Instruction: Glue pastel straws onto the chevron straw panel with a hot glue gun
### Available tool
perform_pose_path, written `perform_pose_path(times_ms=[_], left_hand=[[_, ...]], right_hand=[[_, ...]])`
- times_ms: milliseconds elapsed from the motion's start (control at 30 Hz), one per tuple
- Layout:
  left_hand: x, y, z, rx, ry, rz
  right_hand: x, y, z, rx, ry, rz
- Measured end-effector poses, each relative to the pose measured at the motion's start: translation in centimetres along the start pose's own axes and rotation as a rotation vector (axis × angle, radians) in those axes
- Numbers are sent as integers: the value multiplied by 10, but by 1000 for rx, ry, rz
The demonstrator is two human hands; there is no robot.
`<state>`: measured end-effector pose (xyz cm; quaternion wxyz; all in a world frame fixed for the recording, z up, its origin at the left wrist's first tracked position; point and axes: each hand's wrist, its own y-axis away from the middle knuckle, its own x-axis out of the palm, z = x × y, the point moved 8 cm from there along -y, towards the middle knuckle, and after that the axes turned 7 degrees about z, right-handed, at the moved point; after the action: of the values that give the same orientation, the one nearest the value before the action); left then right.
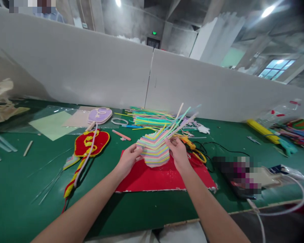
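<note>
Straw piece: a pastel block of glued straws (pixel 154 151), striped pink, green, yellow and blue, held up just above the red board (pixel 162 177), long loose straw ends fanning up and to the right.
Left hand: the left hand (pixel 128 158) grips the block's left edge, fingers curled onto it, thumb on top.
Right hand: the right hand (pixel 178 153) pinches the block's right side where the long ends leave it, fingers closed on the straws.
Red board: flat on the green table (pixel 20 189), directly under both hands, white crumbs along its edges.
Behind the board: a heap of loose straws (pixel 152 118) in green, yellow and blue.
Left of the board: a red and yellow felt ornament (pixel 91 143), with a lilac one (pixel 100 115) beyond it.
Right of the board: a yellow-handled tool (pixel 192 148) with black cable, just beside the right hand.
</note>
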<state>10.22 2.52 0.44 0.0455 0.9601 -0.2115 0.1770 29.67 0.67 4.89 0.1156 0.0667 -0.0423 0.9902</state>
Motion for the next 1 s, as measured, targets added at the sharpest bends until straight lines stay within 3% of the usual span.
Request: perform_pose_path(times_ms=[267, 500, 1000], left_hand=[[-6, 0, -2, -80, 28, -39], [-8, 0, 3, -114, 8, -57], [-3, 0, -10, -87, -52, -42]], right_hand=[[-7, 10, -19, 139, -44, 48], [-10, 15, -31, 167, -49, 32], [-16, 19, -40, 200, -35, -4]])
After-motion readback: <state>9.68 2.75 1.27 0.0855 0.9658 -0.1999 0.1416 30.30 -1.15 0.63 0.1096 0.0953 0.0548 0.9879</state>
